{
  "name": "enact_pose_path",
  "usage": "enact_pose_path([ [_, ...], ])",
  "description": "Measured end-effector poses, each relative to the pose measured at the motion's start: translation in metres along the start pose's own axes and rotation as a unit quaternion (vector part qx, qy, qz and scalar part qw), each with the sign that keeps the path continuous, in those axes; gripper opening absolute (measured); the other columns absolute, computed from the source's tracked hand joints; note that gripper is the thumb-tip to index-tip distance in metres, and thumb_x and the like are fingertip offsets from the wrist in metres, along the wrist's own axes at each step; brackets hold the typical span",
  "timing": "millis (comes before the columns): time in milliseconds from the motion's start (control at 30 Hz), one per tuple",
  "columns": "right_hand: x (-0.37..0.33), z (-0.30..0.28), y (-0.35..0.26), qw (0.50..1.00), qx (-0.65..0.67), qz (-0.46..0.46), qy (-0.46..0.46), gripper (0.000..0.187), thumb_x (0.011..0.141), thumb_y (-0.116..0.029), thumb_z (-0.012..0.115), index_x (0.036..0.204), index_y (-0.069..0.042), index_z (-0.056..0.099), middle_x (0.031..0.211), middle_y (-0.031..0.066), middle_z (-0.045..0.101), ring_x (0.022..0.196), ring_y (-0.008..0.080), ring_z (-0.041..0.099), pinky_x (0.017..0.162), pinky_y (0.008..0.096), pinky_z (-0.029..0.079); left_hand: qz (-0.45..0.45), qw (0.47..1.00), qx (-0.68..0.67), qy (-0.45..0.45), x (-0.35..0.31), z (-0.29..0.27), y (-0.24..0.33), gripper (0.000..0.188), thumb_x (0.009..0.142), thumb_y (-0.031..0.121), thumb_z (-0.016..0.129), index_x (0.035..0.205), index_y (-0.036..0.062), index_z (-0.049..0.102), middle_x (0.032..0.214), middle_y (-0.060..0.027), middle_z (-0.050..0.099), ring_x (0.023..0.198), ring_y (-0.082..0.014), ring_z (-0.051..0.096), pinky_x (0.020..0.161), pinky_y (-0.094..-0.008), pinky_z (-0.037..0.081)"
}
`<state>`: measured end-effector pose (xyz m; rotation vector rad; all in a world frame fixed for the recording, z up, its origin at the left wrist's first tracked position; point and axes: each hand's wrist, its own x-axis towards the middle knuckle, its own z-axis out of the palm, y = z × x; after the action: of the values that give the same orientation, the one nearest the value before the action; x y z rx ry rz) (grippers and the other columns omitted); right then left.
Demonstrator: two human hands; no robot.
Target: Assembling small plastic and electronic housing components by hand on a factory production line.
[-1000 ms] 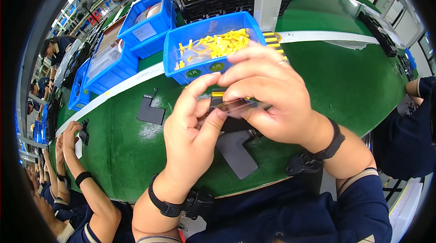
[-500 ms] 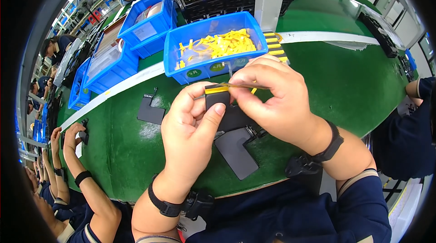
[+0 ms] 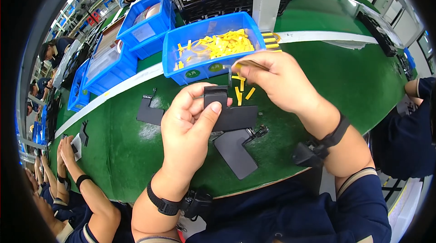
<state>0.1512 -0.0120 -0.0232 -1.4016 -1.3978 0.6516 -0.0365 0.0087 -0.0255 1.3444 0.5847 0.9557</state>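
Note:
My left hand (image 3: 188,127) grips a flat black L-shaped battery (image 3: 240,118) by its short arm, thumb on the face and fingers behind. That arm's top edge is black, with no yellow strip showing. My right hand (image 3: 277,77) is raised to the right, apart from the battery, pinching a thin flat brownish strip (image 3: 254,64); whether it is a tool I cannot tell. Something yellow shows at those fingertips. A second L-shaped battery (image 3: 236,152) lies on the green mat just below, its small connector at the right. Loose yellow strips (image 3: 239,95) lie beyond the held battery.
A blue bin (image 3: 181,77) filled with yellow strips (image 3: 225,45) stands ahead, against a white post (image 3: 268,2). Another black L-shaped battery (image 3: 150,113) rests left on the green mat (image 3: 122,152). More blue bins (image 3: 109,72) stand far left. A co-worker's hands (image 3: 66,150) work at the left.
My right hand has moved away from the battery, up and to the right, with the brownish strip. The yellow strip along the battery's top edge is gone. My left hand has barely moved.

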Motion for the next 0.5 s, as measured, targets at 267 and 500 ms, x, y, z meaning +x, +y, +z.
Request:
enact_pose_path([
  [267,-0.013,-0.005,-0.028,0.991,-0.099,-0.075,0.052,0.076,0.076,-0.007,0.063,0.141,-0.006,0.024,0.064,0.0085,0.056,0.055,0.0173,0.056,0.056,0.0287,0.047,-0.037,0.999,-0.001,-0.021,0.002,-0.002,0.0,0.024,0.088,-0.002,0.051,0.111,-0.0047,0.048,0.096,-0.0128,0.065,0.087,-0.0137,0.062,0.078,-0.0258,0.051],
  [500,-0.007,0.0,-0.007,0.936,-0.19,-0.284,0.087,0.025,0.074,-0.001,0.067,0.099,-0.005,0.068,0.071,0.0072,0.063,0.059,0.0122,0.055,0.056,0.0255,0.045,0.003,0.999,0.041,-0.02,-0.001,0.002,0.0,0.023,0.088,-0.001,0.052,0.111,-0.004,0.049,0.095,-0.0119,0.065,0.088,-0.0127,0.061,0.079,-0.0246,0.049],
])
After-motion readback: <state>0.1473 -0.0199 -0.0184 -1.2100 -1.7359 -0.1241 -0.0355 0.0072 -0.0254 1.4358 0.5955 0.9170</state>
